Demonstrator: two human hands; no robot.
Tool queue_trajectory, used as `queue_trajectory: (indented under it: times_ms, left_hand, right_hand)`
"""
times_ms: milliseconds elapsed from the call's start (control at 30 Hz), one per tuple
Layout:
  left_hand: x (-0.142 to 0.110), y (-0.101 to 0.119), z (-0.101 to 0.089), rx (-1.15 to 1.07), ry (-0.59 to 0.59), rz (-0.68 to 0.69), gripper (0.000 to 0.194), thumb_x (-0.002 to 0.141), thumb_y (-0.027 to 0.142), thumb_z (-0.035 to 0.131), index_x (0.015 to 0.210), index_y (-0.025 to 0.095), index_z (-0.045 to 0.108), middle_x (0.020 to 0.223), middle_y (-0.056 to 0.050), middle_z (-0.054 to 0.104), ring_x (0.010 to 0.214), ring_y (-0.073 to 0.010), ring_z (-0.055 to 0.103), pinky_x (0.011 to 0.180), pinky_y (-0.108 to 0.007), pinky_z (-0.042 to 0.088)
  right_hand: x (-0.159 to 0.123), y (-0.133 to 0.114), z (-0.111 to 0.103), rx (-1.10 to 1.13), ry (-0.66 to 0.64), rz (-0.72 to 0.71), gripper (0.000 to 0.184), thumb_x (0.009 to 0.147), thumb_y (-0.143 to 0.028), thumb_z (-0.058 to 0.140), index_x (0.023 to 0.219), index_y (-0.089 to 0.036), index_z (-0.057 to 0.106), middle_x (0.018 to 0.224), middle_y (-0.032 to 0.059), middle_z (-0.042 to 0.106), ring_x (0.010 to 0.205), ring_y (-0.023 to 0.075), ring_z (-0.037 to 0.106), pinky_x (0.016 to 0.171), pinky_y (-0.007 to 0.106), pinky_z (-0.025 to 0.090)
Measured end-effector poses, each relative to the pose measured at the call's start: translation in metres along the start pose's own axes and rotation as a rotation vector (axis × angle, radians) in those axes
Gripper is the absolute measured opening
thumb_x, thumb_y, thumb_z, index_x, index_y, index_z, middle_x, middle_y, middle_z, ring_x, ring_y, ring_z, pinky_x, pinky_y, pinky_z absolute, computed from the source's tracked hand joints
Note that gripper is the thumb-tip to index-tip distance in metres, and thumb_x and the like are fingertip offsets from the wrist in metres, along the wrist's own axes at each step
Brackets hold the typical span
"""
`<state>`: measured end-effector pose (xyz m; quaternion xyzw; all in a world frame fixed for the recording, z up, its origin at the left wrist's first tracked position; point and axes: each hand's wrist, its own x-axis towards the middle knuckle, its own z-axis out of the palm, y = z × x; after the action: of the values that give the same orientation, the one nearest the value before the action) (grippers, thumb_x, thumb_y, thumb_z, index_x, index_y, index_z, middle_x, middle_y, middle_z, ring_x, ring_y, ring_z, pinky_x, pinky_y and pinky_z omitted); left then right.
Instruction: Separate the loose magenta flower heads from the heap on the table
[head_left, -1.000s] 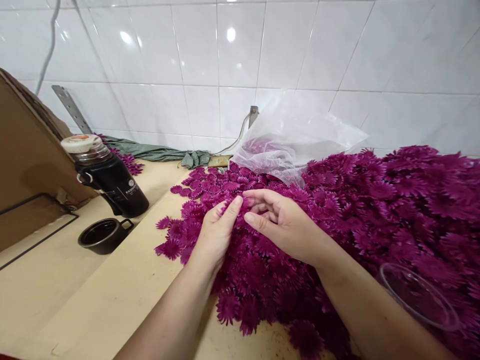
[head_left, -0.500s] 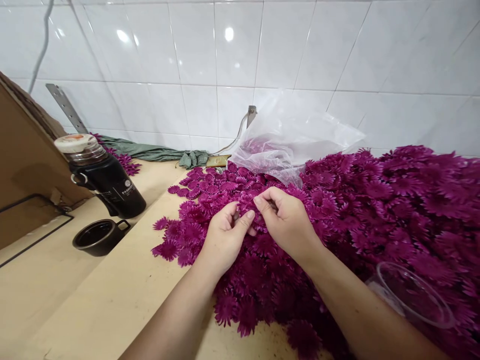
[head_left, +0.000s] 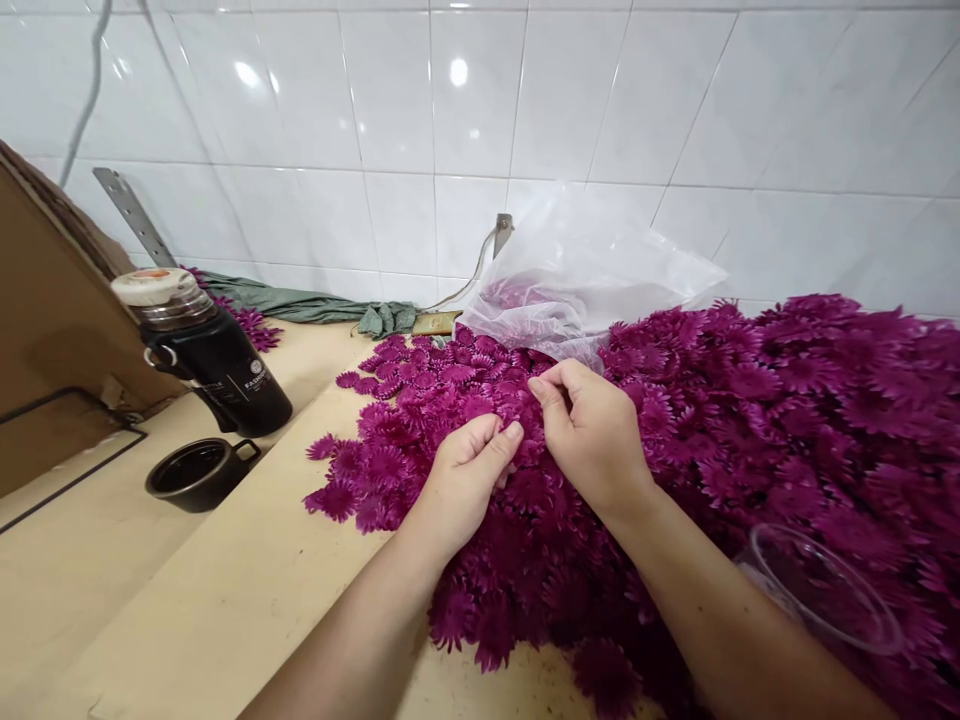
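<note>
A big heap of magenta flower heads [head_left: 757, 420] spreads over the table, and both of my hands are just above its middle. My left hand [head_left: 471, 478] is closed, its thumb pressed down on the curled index finger. Whatever lies in that pinch is hidden against the same-coloured flowers. A short gap to the right, my right hand [head_left: 592, 430] also pinches with thumb and index fingertips together. Anything between those tips is too small to make out. Flatter flower pieces [head_left: 420, 370] lie in front of the hands, towards the wall.
A black bottle [head_left: 225, 365] and a dark cup [head_left: 202, 475] stand on the left, beside a cardboard box [head_left: 60, 330]. A clear plastic bag [head_left: 555, 290] lies against the tiled wall. At the right, a clear round container [head_left: 825, 590] sits among the flowers.
My right hand went from loosely curled fingers to a pinch, met my left hand, then drew away to the right. My left hand has shifted slightly right and stayed closed.
</note>
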<state>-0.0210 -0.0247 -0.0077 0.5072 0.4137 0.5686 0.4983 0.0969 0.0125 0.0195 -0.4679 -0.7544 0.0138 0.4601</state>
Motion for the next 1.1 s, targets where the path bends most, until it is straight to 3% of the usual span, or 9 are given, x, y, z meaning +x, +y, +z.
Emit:
queue_trajectory:
  times_ms: [100,167,300,433,533,700,767,933,1100]
  left_hand:
    - [-0.002,-0.001,0.0,-0.036,-0.024,-0.023,0.044,0.068,0.052,0.065,0.052,0.019,0.04,0.047,0.007,0.036,0.045,-0.0062,0.028,0.043,-0.021,0.023]
    - [-0.003,0.001,-0.001,-0.046,-0.053,-0.03,0.043,0.068,0.05,0.066,0.052,0.019,0.041,0.047,0.007,0.036,0.044,-0.0057,0.028,0.043,-0.02,0.024]
    - [-0.003,0.005,-0.003,-0.082,-0.064,0.004,0.031,0.069,0.043,0.068,0.059,0.017,0.054,0.053,0.003,0.053,0.048,-0.0075,0.044,0.049,-0.021,0.036]
    - [0.002,0.006,-0.003,-0.096,-0.061,-0.005,0.021,0.064,0.032,0.073,0.064,0.017,0.059,0.058,0.0,0.062,0.049,-0.009,0.051,0.051,-0.022,0.041]
    - [0.004,0.007,-0.004,-0.089,0.005,0.0,0.02,0.065,0.031,0.072,0.062,0.017,0.058,0.054,0.001,0.061,0.046,-0.008,0.047,0.048,-0.021,0.038]
    - [0.002,0.006,-0.008,-0.049,0.023,0.015,0.035,0.069,0.041,0.069,0.052,0.017,0.05,0.046,0.004,0.05,0.044,-0.0065,0.039,0.046,-0.021,0.03]
    - [0.001,0.004,-0.009,-0.052,0.028,0.022,0.039,0.068,0.045,0.068,0.052,0.017,0.046,0.046,0.006,0.044,0.044,-0.0059,0.034,0.046,-0.021,0.026]
    - [0.002,-0.001,-0.008,-0.105,0.052,-0.011,0.045,0.064,0.052,0.069,0.056,0.017,0.043,0.052,0.007,0.038,0.051,-0.0064,0.032,0.051,-0.02,0.027]
    - [0.001,0.0,-0.007,-0.098,0.042,-0.029,0.046,0.071,0.058,0.059,0.057,0.018,0.04,0.05,0.007,0.036,0.048,-0.0071,0.03,0.048,-0.021,0.027]
  right_hand:
    - [0.004,0.007,-0.001,-0.027,0.03,0.013,0.019,0.084,-0.025,0.046,0.065,-0.022,0.048,0.065,0.0026,0.058,0.062,0.0173,0.052,0.061,0.028,0.036]
    - [0.011,0.015,-0.01,-0.076,0.105,0.103,0.018,0.083,-0.023,0.047,0.065,-0.022,0.047,0.063,0.0026,0.057,0.06,0.0175,0.05,0.06,0.029,0.035]
    - [0.022,0.028,-0.034,-0.11,0.215,0.283,0.014,0.081,-0.023,0.051,0.067,-0.021,0.049,0.06,0.001,0.052,0.055,0.0161,0.046,0.057,0.03,0.035]
    - [0.018,0.019,-0.037,-0.167,-0.002,0.104,0.005,0.077,-0.019,0.057,0.078,-0.017,0.061,0.08,0.0068,0.06,0.067,0.0186,0.054,0.066,0.033,0.042]
    - [0.012,0.007,-0.033,-0.159,-0.135,0.005,0.015,0.076,-0.018,0.058,0.089,-0.016,0.066,0.095,0.0115,0.061,0.086,0.0239,0.057,0.077,0.037,0.044]
    - [0.005,-0.011,-0.035,0.066,-0.13,-0.14,0.013,0.082,-0.019,0.054,0.088,-0.016,0.066,0.093,0.0093,0.064,0.092,0.0206,0.058,0.085,0.037,0.045]
    - [0.002,-0.017,-0.033,0.105,-0.183,-0.212,0.011,0.081,-0.017,0.056,0.088,-0.015,0.065,0.092,0.0093,0.065,0.091,0.0201,0.057,0.086,0.037,0.044]
    - [0.0,-0.019,-0.026,0.236,-0.432,-0.097,0.008,0.081,-0.014,0.056,0.082,-0.015,0.065,0.081,0.0032,0.066,0.075,0.0136,0.058,0.072,0.028,0.046]
    - [0.005,-0.015,-0.026,0.252,-0.428,0.027,0.009,0.075,-0.01,0.059,0.068,-0.016,0.06,0.065,-0.0014,0.062,0.058,0.01,0.052,0.057,0.023,0.041]
